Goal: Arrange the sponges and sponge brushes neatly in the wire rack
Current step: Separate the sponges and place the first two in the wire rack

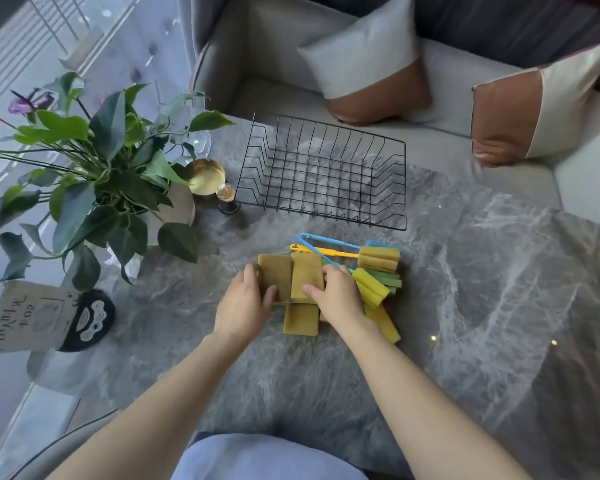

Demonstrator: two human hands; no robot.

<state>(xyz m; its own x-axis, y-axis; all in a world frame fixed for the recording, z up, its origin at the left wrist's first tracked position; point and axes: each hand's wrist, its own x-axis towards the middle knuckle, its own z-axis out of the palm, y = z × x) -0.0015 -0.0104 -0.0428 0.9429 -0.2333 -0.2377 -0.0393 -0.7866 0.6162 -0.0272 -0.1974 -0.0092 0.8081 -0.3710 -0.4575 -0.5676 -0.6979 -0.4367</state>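
Marble-patterned grey bench is carrying everything at this moment, and I am reading it from the left. A leafy potted plant is standing at the far left edge, with a brass dish just beside it, well apart from the work.

My left hand is curling around the left sponge of an olive-yellow pair, fingers wrapping its outer side and thumb lying across its near face. My right hand is closing on the right sponge, thumb on its front, fingers over its far edge. The two blocks are touching, side by side, and seem to be resting on a loose pile. A third sponge is lying flat beneath them, and a fourth sponge is angling out past my right wrist.

Further right, the sponge brushes are lying in a heap, their blue and yellow handles pointing left, their foam heads touching one another.

Behind all of this, the wire rack is sitting empty on the bench, near the pile but apart from it.

I judge the task to be at its opening step: gathering the first sponges. The next move is calling for a firm squeeze, a lift clear of the brush handles, and a forward carry over the rack's near rim, setting the pair down square against one side.
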